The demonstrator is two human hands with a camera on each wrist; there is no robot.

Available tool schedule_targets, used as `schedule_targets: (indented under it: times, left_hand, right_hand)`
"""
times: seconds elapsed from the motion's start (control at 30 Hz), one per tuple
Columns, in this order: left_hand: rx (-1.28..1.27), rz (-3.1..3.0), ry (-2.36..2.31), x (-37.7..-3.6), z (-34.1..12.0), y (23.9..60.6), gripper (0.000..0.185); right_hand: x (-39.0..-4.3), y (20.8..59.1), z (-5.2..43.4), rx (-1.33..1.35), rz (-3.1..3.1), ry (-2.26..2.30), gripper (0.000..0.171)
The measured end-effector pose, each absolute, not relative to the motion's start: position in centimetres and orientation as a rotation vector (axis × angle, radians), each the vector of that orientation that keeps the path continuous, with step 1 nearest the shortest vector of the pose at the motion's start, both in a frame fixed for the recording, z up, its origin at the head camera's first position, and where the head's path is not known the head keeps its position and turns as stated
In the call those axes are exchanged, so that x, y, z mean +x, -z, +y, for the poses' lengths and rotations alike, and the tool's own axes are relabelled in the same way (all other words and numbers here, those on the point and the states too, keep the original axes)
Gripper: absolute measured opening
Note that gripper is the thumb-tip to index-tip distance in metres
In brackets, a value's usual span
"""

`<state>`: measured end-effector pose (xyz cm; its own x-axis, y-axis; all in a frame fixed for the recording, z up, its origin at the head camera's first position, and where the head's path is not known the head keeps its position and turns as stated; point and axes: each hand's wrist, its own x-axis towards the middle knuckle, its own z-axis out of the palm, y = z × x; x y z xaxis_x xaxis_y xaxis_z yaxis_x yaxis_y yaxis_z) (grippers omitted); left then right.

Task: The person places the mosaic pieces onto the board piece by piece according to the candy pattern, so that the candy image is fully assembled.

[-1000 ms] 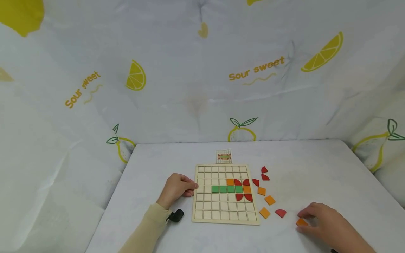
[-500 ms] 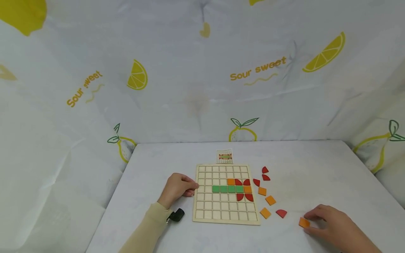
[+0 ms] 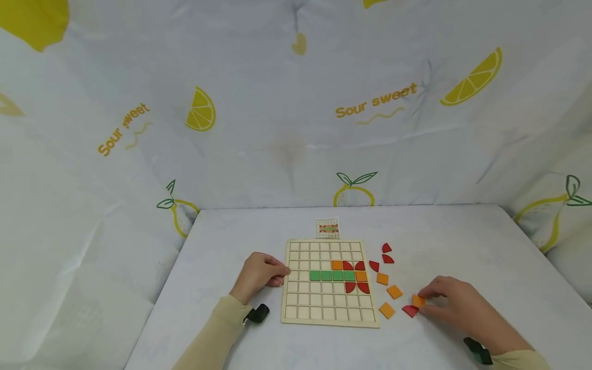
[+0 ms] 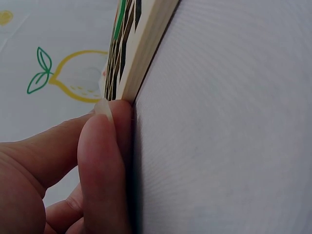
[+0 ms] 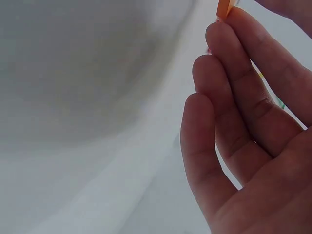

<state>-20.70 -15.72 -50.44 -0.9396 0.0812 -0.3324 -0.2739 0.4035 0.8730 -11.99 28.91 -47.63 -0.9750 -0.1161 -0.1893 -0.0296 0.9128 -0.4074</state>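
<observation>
A wooden grid board point(image 3: 324, 308) lies flat on the white table. It carries a green row point(image 3: 332, 276), two orange squares and several red quarter-circles. My left hand point(image 3: 273, 275) rests at the board's left edge, fingers loosely curled, fingertips point(image 4: 105, 146) against the board's side point(image 4: 146, 44). My right hand point(image 3: 444, 300) pinches an orange square tile point(image 3: 418, 301) just above a loose red quarter-circle point(image 3: 409, 310), right of the board. In the right wrist view the orange tile point(image 5: 224, 9) shows edge-on at my fingertips point(image 5: 234, 39).
Loose orange squares point(image 3: 394, 292) and red quarter-circles point(image 3: 387, 259) lie between the board and my right hand. A small pattern card point(image 3: 328, 228) sits behind the board. A lemon-print cloth point(image 3: 296, 128) backs the table.
My right hand has lifted the orange tile from the table at the right and carried it left and forward, close to the loose red piece. The left hand and board have stayed still.
</observation>
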Motion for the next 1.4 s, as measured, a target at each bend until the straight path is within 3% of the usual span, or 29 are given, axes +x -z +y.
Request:
schedule_targets:
  times: [0.57,0.87,1.4]
  left_hand:
    - [-0.145,2.336,-1.539,-20.8,-15.6,50.5,0.016]
    - [-0.137,2.338,-1.542,-20.7,-15.6,50.6,0.016]
    - [-0.148,2.314,-1.562,-20.7,-15.8,50.3,0.012]
  right_hand:
    - [-17.9,45.8,19.3,-0.394,2.844,0.822,0.020]
    - [-17.4,46.5,16.0,-0.479,2.832,0.803,0.017]
    - [-17.5,47.6,14.6,-0.577,2.887,0.639,0.016]
